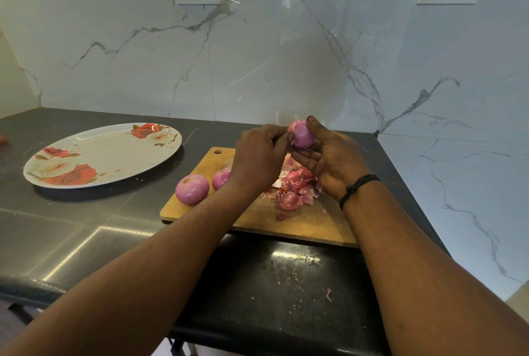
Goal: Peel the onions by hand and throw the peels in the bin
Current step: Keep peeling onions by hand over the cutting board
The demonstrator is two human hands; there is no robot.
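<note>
Onion in hand: centre of frame, raised above the cutting board; we judge it light, firm and slick.
Right hand: cradles it, thumb on top.
Left hand: pinches the papery skin at its left edge; we would pull there.
Peels: brittle heap on the board.
Other onions: two, left of the heap.
Bin: not visible.
</note>
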